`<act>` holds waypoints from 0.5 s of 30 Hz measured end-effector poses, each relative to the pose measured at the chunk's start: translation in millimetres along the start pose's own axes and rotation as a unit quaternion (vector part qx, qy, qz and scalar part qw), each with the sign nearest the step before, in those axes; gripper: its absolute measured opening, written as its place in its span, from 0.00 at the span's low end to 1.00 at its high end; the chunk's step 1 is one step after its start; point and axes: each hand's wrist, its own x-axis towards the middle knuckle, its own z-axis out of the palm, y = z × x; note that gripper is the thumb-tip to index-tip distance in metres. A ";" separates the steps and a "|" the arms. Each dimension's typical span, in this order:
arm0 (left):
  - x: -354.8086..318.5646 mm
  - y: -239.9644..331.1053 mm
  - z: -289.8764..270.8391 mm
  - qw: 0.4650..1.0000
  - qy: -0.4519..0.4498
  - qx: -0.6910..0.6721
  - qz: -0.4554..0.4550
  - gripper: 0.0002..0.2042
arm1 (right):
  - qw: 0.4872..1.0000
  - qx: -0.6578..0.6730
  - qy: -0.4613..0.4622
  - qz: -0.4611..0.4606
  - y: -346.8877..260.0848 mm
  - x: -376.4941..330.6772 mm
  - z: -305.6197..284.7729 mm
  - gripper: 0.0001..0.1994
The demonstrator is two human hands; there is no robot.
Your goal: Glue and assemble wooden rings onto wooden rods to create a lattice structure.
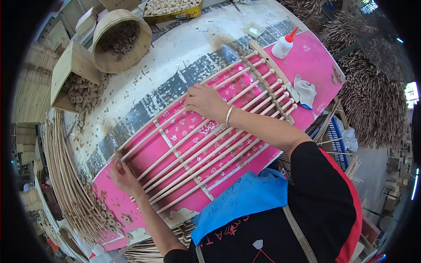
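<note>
We see a row of long wooden rods (206, 144) lying side by side on a pink mat (315, 65) across the surface (175, 57). Our left hand (124, 177) pinches the rod ends at the mat's left edge, fingers closed on them. Our right hand (205, 101) rests flat and open on the upper rods near the middle. At the right end the rods meet a wooden crossbar (272, 70). A glue bottle (283, 46) (red tip) stands near the mat's far right corner.
</note>
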 end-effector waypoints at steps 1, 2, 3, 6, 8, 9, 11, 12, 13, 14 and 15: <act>-0.4 -1.2 -1.9 1.000 0.001 0.006 0.001 0.09 | 1.000 -0.004 0.004 0.003 -1.7 1.2 1.4 0.06; -0.9 -2.8 -4.4 1.000 0.003 0.013 0.001 0.09 | 1.000 0.000 0.003 0.001 -3.7 2.5 3.3 0.06; -1.3 -6.5 -6.4 1.000 0.005 0.019 -0.003 0.09 | 1.000 0.002 0.004 -0.009 -5.8 4.0 5.8 0.06; -2.7 -16.5 -8.6 0.999 0.025 -0.012 0.045 0.09 | 0.995 -0.026 -0.029 -0.094 2.2 9.3 14.4 0.05; -0.2 -13.6 5.9 0.999 0.018 -0.010 0.028 0.09 | 0.998 0.007 0.009 -0.067 6.7 7.0 -0.4 0.06; 2.5 -5.5 9.3 0.999 0.022 -0.030 0.037 0.08 | 0.999 0.009 -0.015 -0.033 7.7 5.0 -6.1 0.06; 4.0 -6.0 8.2 0.998 0.025 -0.049 0.018 0.08 | 0.999 0.011 -0.036 -0.002 3.1 5.8 -8.9 0.07; 2.9 -3.1 4.6 0.997 0.019 -0.069 -0.003 0.08 | 0.999 0.010 -0.031 -0.003 0.7 5.7 -8.3 0.07; 2.4 -1.8 1.9 0.998 0.020 -0.063 -0.005 0.08 | 1.000 0.002 -0.028 -0.004 -1.8 6.8 -6.6 0.06; 1.7 -4.1 -0.9 0.998 0.022 -0.059 -0.008 0.08 | 1.000 0.007 -0.029 -0.007 -4.6 8.4 -4.6 0.06; 1.0 -5.8 -2.7 0.998 0.019 -0.052 -0.016 0.08 | 1.000 0.018 -0.023 -0.008 -6.8 9.4 -4.5 0.06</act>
